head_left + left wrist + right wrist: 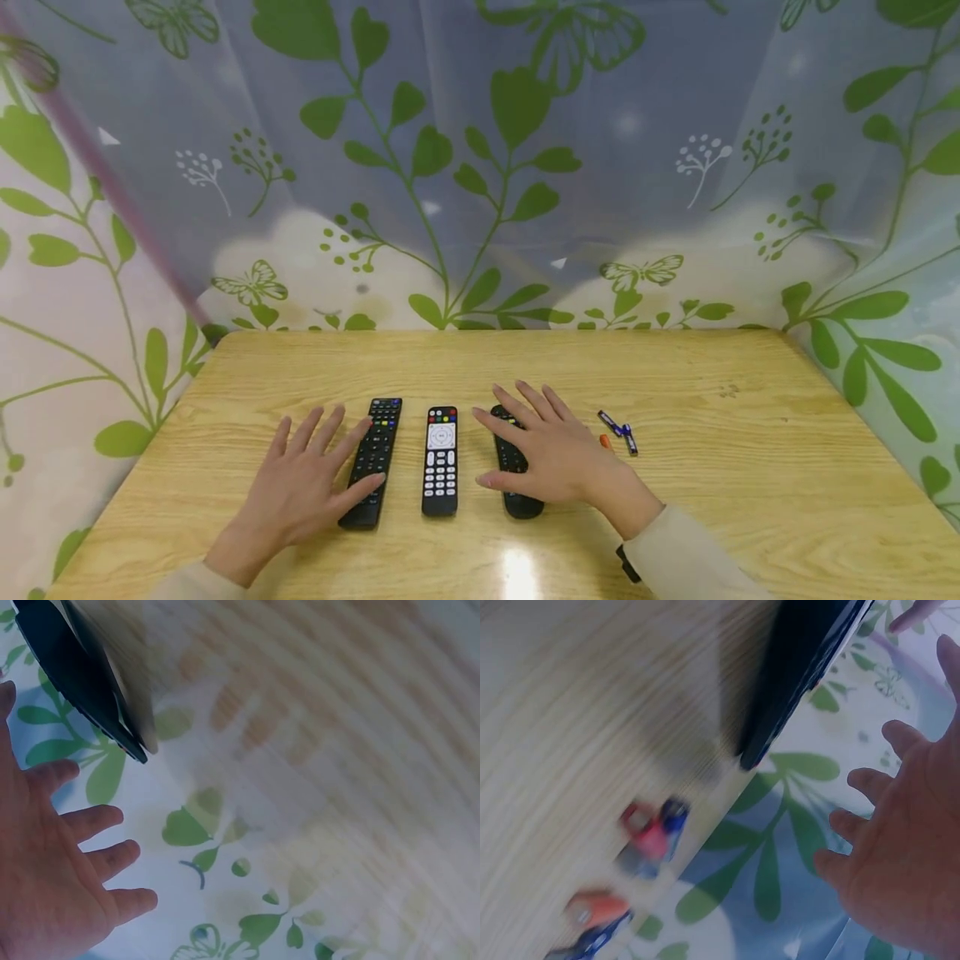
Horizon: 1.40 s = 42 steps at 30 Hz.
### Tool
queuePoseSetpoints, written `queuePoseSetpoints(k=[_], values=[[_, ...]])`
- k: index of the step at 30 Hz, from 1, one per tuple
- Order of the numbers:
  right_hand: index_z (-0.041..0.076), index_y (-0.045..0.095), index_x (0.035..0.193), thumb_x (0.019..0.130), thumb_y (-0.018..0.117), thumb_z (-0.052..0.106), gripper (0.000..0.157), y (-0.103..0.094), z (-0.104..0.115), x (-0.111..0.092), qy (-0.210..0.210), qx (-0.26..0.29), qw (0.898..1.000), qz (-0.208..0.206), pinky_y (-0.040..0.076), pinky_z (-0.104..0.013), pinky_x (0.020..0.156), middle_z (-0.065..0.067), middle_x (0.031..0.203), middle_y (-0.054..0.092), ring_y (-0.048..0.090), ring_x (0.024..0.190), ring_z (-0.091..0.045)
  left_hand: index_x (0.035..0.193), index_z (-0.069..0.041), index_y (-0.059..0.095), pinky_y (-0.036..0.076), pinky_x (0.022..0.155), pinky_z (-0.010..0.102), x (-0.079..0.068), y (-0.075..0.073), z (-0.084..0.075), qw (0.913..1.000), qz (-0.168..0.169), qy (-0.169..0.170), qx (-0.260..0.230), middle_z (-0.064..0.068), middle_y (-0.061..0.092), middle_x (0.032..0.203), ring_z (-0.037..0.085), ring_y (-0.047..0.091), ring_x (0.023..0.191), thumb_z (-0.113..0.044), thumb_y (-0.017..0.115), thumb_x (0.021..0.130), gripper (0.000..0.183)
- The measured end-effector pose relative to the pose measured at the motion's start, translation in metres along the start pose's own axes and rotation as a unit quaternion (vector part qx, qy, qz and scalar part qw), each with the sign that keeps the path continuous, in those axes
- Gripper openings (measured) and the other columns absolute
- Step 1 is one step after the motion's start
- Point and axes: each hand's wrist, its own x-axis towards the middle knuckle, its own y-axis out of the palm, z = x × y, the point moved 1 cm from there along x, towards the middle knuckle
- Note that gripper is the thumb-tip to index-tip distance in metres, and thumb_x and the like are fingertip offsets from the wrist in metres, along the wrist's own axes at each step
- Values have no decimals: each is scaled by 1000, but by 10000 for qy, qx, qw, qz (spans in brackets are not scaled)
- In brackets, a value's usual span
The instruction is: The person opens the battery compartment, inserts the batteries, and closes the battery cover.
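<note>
Three remote controls lie side by side on the wooden table. My left hand (300, 492), fingers spread, is over the left black remote (372, 454) and partly covers it; the left wrist view shows a gap between the palm and that remote (75, 671). In the middle lies a black remote with white keys (440, 462), which neither hand covers. Spread over the right black remote (521, 496) is my right hand (555, 454), which hides part of it. The right wrist view shows the fingers apart from this remote (802, 671).
Right of my right hand lie two blue batteries (630, 440) and an orange-ended piece (605, 442) partly hidden by the hand. The right wrist view shows a red battery (646, 831) and an orange one (596, 906) among blue ones. A leaf-patterned curtain (480, 208) hangs behind the table (300, 367).
</note>
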Motion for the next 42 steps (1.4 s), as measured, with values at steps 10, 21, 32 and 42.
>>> queuePoseSetpoints(k=[10,21,32,42], values=[[38,12,152,89,32,74,75,7,26,25,-119,-39,9994,325,-2,-50,115,2,159,3,-4,144,-25,142,-23,48,18,106,65,3,2,-7,9998,-109,18,167,16,42,144,40,33,134,-71,44,87,73],[41,12,151,88,28,76,75,10,50,38,-107,-16,9981,604,-1,-52,114,3,159,3,-6,144,-24,141,-21,49,19,106,65,5,6,-12,9997,25,-95,240,16,42,144,41,32,134,-72,39,88,75],[39,17,152,86,24,79,77,19,60,47,-203,-101,9977,636,3,-52,115,2,159,6,-1,144,-25,142,-16,48,22,105,66,5,8,-16,9993,100,-323,179,17,43,144,40,33,133,-72,40,88,78],[39,18,152,85,24,80,79,20,64,53,-12,-312,9965,771,8,-52,115,0,159,12,7,144,-27,136,-7,53,29,103,63,12,11,-21,9989,141,-422,142,17,48,139,41,39,130,-68,47,88,78]])
